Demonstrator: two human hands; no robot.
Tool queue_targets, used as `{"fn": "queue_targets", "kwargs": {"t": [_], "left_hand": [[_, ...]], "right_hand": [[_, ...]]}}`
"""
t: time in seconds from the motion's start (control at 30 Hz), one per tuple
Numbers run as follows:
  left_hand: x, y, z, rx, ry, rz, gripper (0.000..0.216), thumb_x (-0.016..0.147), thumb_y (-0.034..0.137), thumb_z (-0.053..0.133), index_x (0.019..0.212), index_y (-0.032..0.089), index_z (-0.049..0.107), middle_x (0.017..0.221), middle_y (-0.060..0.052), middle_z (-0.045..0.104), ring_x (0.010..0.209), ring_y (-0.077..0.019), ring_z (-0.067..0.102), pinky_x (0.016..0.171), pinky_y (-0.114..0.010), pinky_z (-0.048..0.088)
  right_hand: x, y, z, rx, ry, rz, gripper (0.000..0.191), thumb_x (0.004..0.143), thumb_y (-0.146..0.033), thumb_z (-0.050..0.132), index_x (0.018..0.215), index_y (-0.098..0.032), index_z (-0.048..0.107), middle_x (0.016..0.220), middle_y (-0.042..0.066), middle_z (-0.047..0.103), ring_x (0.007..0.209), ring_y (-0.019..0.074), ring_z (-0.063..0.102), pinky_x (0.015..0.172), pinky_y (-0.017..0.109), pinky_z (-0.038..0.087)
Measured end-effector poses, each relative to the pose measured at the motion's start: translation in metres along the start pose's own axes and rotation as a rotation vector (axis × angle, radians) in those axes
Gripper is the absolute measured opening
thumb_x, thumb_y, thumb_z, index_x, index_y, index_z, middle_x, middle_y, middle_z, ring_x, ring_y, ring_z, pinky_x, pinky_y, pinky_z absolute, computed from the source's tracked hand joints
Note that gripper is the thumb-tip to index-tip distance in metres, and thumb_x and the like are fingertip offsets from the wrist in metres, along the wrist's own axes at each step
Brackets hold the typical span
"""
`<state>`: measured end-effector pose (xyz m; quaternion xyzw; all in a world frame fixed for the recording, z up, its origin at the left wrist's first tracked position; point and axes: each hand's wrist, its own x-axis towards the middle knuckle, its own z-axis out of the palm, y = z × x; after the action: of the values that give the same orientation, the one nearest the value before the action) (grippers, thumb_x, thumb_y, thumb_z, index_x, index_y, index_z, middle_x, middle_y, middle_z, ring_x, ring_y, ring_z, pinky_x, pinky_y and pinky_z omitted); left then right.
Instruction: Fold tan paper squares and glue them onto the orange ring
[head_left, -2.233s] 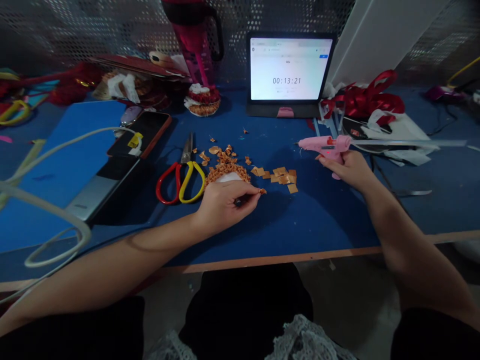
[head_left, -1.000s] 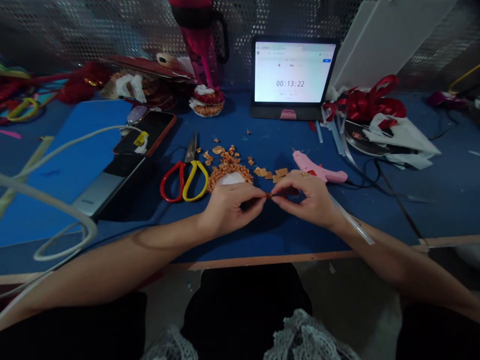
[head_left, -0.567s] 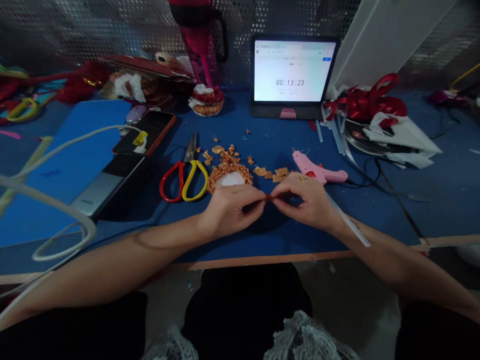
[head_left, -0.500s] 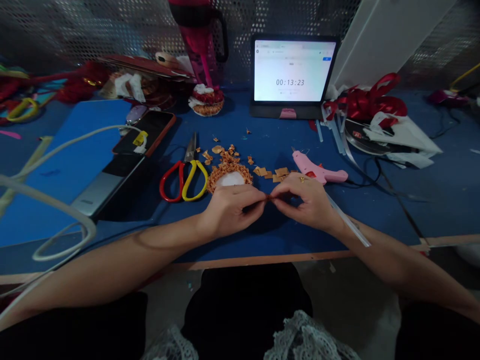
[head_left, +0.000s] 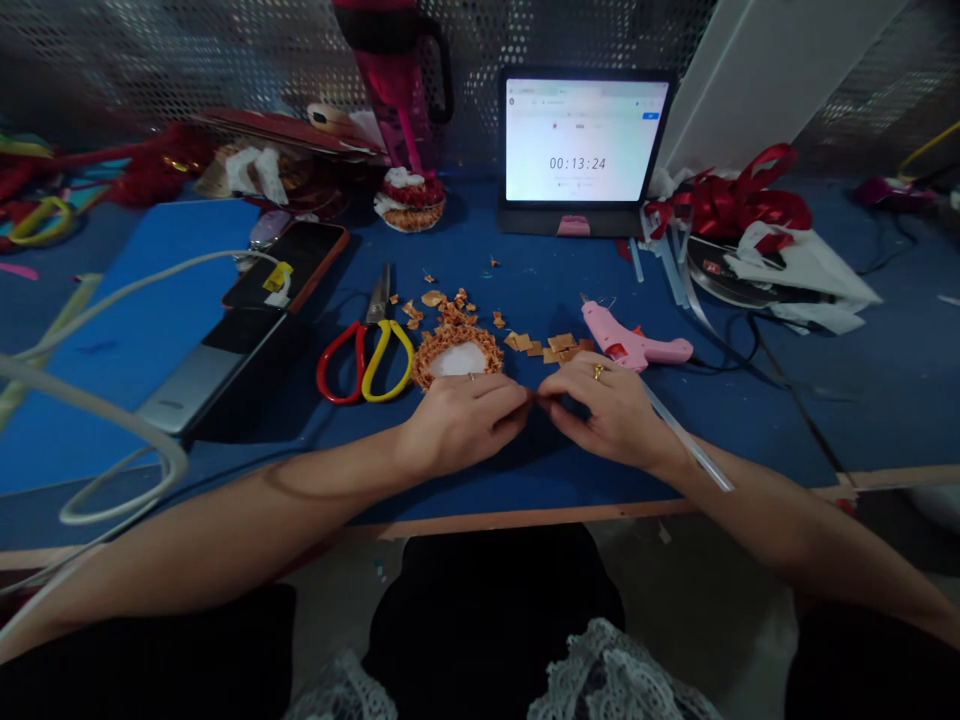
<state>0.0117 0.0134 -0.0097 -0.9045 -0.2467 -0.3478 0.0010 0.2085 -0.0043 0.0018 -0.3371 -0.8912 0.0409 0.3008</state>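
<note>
My left hand [head_left: 469, 420] and my right hand [head_left: 600, 408] meet at their fingertips over the near part of the table. Both are closed in a pinch; whatever small piece lies between the fingers is hidden. Just beyond my left hand lies a round white disc [head_left: 459, 358] ringed with ruffled orange-brown pieces [head_left: 421, 362]. Several flat brown squares [head_left: 561, 346] are scattered beyond my right hand. A pink glue gun [head_left: 628, 342] rests close by, with a clear glue stick [head_left: 690, 440] reaching out past my right wrist.
Red-and-yellow-handled scissors [head_left: 367, 350] lie left of the disc. A phone [head_left: 289, 265] and white cable [head_left: 150, 275] are further left. At the back stand a tablet [head_left: 577, 140] showing a timer and a pink bottle [head_left: 394, 90]. Red ribbon [head_left: 742, 200] is heaped at right.
My fingertips have drawn closer, and the small brown bit seen between them is now hidden. My right hand has tilted slightly. The view has shifted a little.
</note>
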Motion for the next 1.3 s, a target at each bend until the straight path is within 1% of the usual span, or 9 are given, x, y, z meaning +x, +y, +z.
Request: {"fn": "queue_targets", "kwargs": {"t": [0.17, 0.53, 0.63, 0.73, 0.87, 1.07, 1.2, 1.27, 1.3], "left_hand": [[0.001, 0.0, -0.001, -0.049, 0.073, -0.042, 0.006, 0.079, 0.018, 0.057, 0.082, 0.017, 0.061, 0.072, 0.003, 0.064, 0.064, -0.0057, 0.06, 0.058, -0.014, 0.045], [0.005, 0.004, 0.001, -0.133, 0.053, -0.025, 0.006, 0.078, 0.013, 0.054, 0.079, 0.015, 0.06, 0.067, 0.002, 0.062, 0.06, -0.0055, 0.057, 0.055, -0.014, 0.044], [0.01, 0.003, -0.005, -0.11, 0.039, -0.026, 0.008, 0.078, 0.014, 0.054, 0.08, 0.016, 0.061, 0.067, 0.003, 0.063, 0.06, -0.0055, 0.058, 0.056, -0.014, 0.044], [0.019, -0.012, -0.015, -0.064, 0.103, -0.18, 0.008, 0.078, 0.019, 0.056, 0.081, 0.02, 0.063, 0.071, 0.005, 0.065, 0.063, -0.0051, 0.059, 0.058, -0.014, 0.046], [0.026, -0.053, -0.025, 0.054, 0.156, -0.524, 0.012, 0.078, 0.027, 0.057, 0.081, 0.018, 0.064, 0.073, 0.004, 0.065, 0.059, -0.0044, 0.057, 0.057, -0.016, 0.046], [0.02, -0.1, -0.026, 0.196, 0.024, -0.606, 0.014, 0.078, 0.027, 0.057, 0.081, 0.016, 0.064, 0.069, 0.003, 0.064, 0.059, -0.0052, 0.054, 0.061, -0.019, 0.046], [0.02, -0.095, -0.026, 0.256, -0.086, -0.559, 0.027, 0.078, 0.013, 0.048, 0.102, 0.018, 0.061, 0.097, 0.001, 0.065, 0.082, -0.0111, 0.058, 0.078, -0.025, 0.048], [0.019, -0.076, -0.03, 0.294, -0.12, -0.506, 0.037, 0.078, 0.009, 0.045, 0.112, 0.019, 0.055, 0.117, -0.002, 0.056, 0.098, -0.016, 0.056, 0.085, -0.03, 0.047], [0.016, -0.062, -0.034, 0.369, -0.155, -0.422, 0.038, 0.079, 0.01, 0.043, 0.115, 0.018, 0.053, 0.119, -0.004, 0.054, 0.1, -0.0182, 0.056, 0.084, -0.032, 0.048]], "right_hand": [[0.0, 0.0, 0.001, 0.01, 0.031, 0.059, 0.007, 0.077, -0.016, 0.051, 0.084, -0.019, 0.053, 0.076, -0.001, 0.059, 0.075, 0.0112, 0.05, 0.072, 0.025, 0.04], [-0.002, 0.001, 0.002, 0.011, 0.043, 0.007, 0.007, 0.079, -0.015, 0.05, 0.085, -0.018, 0.051, 0.076, 0.0, 0.058, 0.073, 0.0111, 0.049, 0.07, 0.025, 0.04], [-0.003, 0.0, 0.001, 0.046, 0.046, 0.074, 0.008, 0.08, -0.018, 0.051, 0.087, -0.019, 0.051, 0.077, -0.001, 0.057, 0.069, 0.0094, 0.048, 0.068, 0.024, 0.04], [-0.004, -0.002, 0.0, 0.171, 0.028, 0.227, 0.018, 0.08, -0.028, 0.054, 0.094, -0.019, 0.049, 0.077, -0.002, 0.056, 0.061, 0.0067, 0.046, 0.062, 0.021, 0.039], [-0.005, -0.011, -0.003, 0.48, -0.207, 0.343, 0.021, 0.081, -0.033, 0.052, 0.094, -0.018, 0.043, 0.069, -0.005, 0.05, 0.054, 0.0042, 0.042, 0.051, 0.017, 0.036], [-0.013, -0.041, -0.024, 0.739, -0.711, 0.264, 0.013, 0.081, -0.027, 0.051, 0.09, -0.018, 0.052, 0.067, -0.005, 0.05, 0.058, 0.0033, 0.045, 0.053, 0.014, 0.035], [-0.027, -0.06, -0.049, 0.747, -0.885, 0.178, 0.019, 0.081, -0.03, 0.051, 0.096, -0.019, 0.055, 0.072, -0.003, 0.055, 0.067, 0.0052, 0.05, 0.061, 0.016, 0.037], [-0.036, -0.06, -0.061, 0.758, -0.9, 0.129, 0.019, 0.081, -0.03, 0.051, 0.096, -0.02, 0.056, 0.074, -0.002, 0.057, 0.07, 0.0063, 0.051, 0.065, 0.017, 0.038], [-0.041, -0.058, -0.066, 0.749, -0.876, 0.128, 0.018, 0.081, -0.03, 0.052, 0.096, -0.02, 0.056, 0.074, -0.002, 0.058, 0.071, 0.0065, 0.051, 0.066, 0.018, 0.038]]}}
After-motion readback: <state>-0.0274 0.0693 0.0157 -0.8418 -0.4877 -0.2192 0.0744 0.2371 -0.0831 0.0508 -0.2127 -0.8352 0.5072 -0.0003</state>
